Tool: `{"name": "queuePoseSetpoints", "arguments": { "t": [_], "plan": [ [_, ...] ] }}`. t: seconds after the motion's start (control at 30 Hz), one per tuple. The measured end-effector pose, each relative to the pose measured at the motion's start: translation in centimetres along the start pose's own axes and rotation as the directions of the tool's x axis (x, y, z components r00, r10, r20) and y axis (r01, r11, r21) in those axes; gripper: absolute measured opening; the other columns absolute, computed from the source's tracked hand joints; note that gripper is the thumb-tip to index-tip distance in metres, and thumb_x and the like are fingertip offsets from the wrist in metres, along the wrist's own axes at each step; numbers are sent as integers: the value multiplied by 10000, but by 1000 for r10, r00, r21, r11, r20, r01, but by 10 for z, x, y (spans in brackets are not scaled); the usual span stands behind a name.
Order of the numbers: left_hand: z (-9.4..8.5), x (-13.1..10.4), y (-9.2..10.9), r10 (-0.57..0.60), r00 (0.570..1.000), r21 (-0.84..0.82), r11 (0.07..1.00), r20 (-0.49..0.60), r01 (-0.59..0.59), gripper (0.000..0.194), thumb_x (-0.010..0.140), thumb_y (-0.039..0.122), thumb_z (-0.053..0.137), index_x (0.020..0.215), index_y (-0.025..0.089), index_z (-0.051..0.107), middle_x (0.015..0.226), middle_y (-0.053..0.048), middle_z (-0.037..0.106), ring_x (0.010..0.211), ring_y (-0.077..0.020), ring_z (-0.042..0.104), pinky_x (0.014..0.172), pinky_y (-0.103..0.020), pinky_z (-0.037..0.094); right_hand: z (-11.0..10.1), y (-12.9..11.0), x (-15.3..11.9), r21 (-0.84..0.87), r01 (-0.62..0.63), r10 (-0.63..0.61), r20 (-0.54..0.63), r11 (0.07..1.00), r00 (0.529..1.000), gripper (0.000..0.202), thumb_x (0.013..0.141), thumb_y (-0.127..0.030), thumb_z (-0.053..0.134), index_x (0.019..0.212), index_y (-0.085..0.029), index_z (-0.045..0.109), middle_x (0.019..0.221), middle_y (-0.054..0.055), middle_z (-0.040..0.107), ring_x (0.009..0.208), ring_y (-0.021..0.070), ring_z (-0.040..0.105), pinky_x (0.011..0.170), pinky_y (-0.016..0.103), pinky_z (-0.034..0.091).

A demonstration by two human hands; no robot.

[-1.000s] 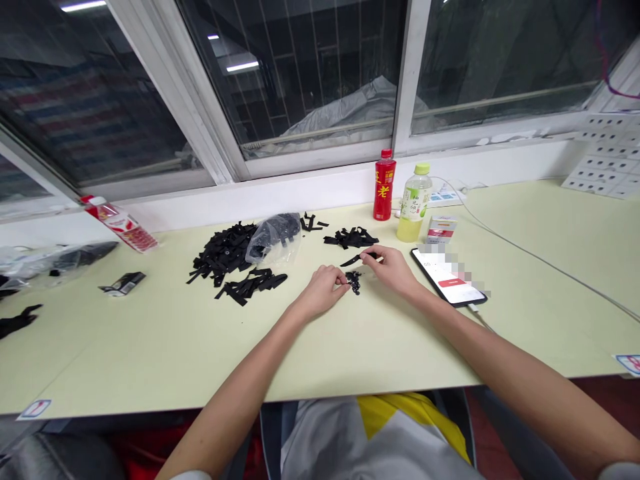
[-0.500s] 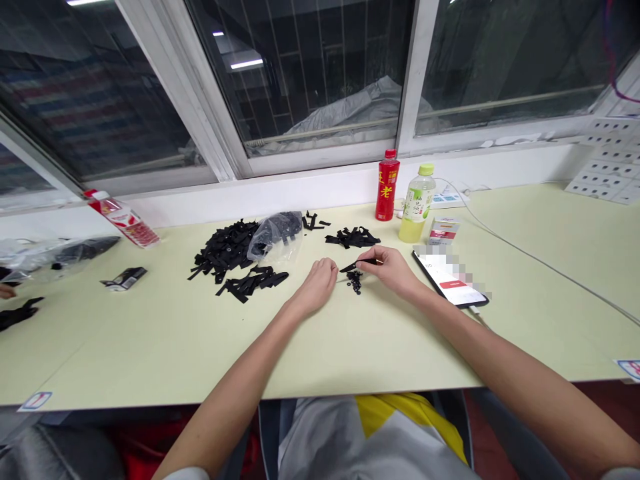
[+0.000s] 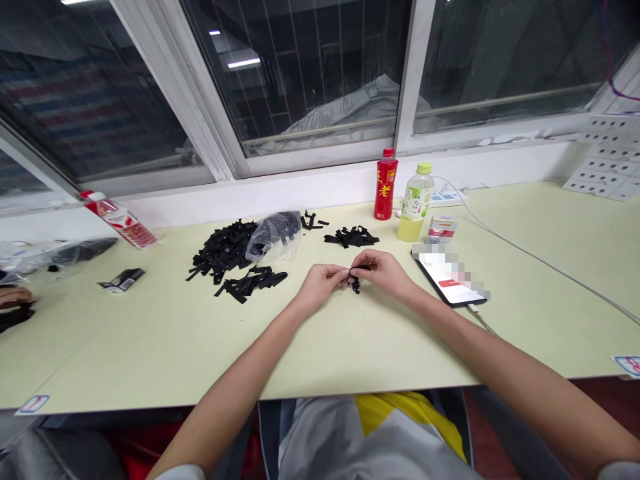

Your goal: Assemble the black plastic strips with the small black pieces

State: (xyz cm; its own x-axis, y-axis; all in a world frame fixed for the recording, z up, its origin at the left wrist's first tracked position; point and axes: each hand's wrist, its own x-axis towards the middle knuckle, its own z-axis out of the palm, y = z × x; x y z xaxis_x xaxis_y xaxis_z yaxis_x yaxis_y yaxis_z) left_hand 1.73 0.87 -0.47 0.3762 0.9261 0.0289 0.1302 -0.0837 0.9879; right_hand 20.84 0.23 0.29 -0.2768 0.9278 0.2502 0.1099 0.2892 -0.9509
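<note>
Between the fingers of my right hand point(image 3: 384, 275) is a short black fabric strip point(image 3: 362, 267), its left end reaching toward my other hand. My left hand point(image 3: 319, 285) is closed in a pinch, its fingertips meeting that end of the strip; whatever small thing they grip is hidden. Just below the fingertips, a little heap of small black rings point(image 3: 356, 287) lies on the table, partly covered by my hands. Beyond my right hand rests a small pile of black strips point(image 3: 351, 236). Another pile of strips point(image 3: 251, 283) lies left of my left hand.
A larger strip heap point(image 3: 223, 248) and a clear plastic bag point(image 3: 276, 235) of black pieces sit back left. Along the back stand a red bottle point(image 3: 385, 185) and a yellow-green drink bottle point(image 3: 415, 207). A cabled phone point(image 3: 453, 283) lies right. Another person's hand point(image 3: 15, 295) shows far left.
My left hand has moved slightly right and its fingertips now meet the strip's end. My right hand still holds the strip. At far left, the other person's hand has come further into view.
</note>
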Motion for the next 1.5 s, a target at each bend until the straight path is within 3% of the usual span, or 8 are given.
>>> {"name": "queuePoseSetpoints", "arguments": {
  "t": [0.17, 0.4, 0.6, 0.93, 1.17, 1.23, 1.37, 1.5],
  "plan": [
    [3, -1, 1, 7, 1000, 34, 999, 26, -8, 495, 853, 574, 597, 827, 104, 750, 688, -65, 673, 589, -111, 499, 581, -258, 412, 1, -1, -1, -81, 26, -27, -18, 996, 999, 177, 771, -349, 680, 840, -192, 638, 760, 27, 696, 714, 174, 654, 694, 323, 524],
    [6, -2, 2, -27, 999, -73, 997, 46, 31, 430, 692, 450, 809, 937, 101, 759, 856, -103, 731, 744, -158, 615, 737, -312, 497, 0, 3, 0, -160, 45, -51, -34, 986, 998, 147, 757, -310, 663, 846, -193, 655, 806, 27, 682, 756, 172, 622, 714, 317, 505],
    [1, 0, -1, 9, 997, 5, 1000, 82, -10, 338, 785, 451, 703, 788, 114, 729, 741, -66, 687, 630, -110, 521, 642, -271, 460, -3, 3, 1, -159, 42, -48, -35, 986, 998, 162, 781, -318, 649, 872, -185, 660, 838, 34, 679, 764, 167, 613, 711, 308, 490],
    [0, -3, 4, 38, 998, 65, 997, 50, -41, 347, 834, 472, 662, 881, 129, 693, 797, -74, 698, 702, -140, 586, 695, -293, 482, -6, 7, 3, -188, 47, -66, -98, 981, 993, 212, 808, -326, 621, 964, -191, 671, 972, 51, 691, 819, 173, 613, 739, 318, 489],
    [0, -8, 14, 239, 969, 121, 962, 65, -246, 265, 868, 412, 643, 872, 162, 732, 1239, -126, 621, 1061, -218, 597, 834, -323, 486, -2, 11, 2, -63, -31, 31, 4, 998, 1000, 317, 801, -292, 632, 1102, -194, 606, 848, 36, 723, 729, 164, 636, 715, 317, 490],
    [1, -8, 15, 235, 968, 87, 966, 87, -243, 265, 868, 411, 643, 867, 162, 734, 1200, -125, 649, 1046, -218, 602, 844, -332, 483, 0, 10, 2, -43, -38, 39, 19, 998, 999, 322, 799, -292, 632, 1105, -198, 600, 851, 36, 731, 712, 160, 634, 687, 307, 486],
    [1, -6, 11, 148, 987, 54, 987, 57, -151, 333, 836, 460, 665, 921, 144, 727, 921, -89, 698, 758, -157, 590, 725, -316, 478, 3, 9, 0, -63, -41, 41, 2, 997, 999, 320, 807, -296, 630, 1110, -199, 600, 824, 27, 718, 714, 167, 640, 695, 318, 492],
    [-3, -1, 7, 124, 990, 57, 991, -69, -120, 364, 821, 480, 662, 919, 133, 711, 788, -53, 673, 693, -134, 542, 705, -294, 464, 5, 13, -2, -396, 96, -107, -5, 913, 994, 178, 841, -276, 629, 997, -211, 686, 909, 65, 652, 902, 225, 597, 792, 374, 496]
  ]
}}
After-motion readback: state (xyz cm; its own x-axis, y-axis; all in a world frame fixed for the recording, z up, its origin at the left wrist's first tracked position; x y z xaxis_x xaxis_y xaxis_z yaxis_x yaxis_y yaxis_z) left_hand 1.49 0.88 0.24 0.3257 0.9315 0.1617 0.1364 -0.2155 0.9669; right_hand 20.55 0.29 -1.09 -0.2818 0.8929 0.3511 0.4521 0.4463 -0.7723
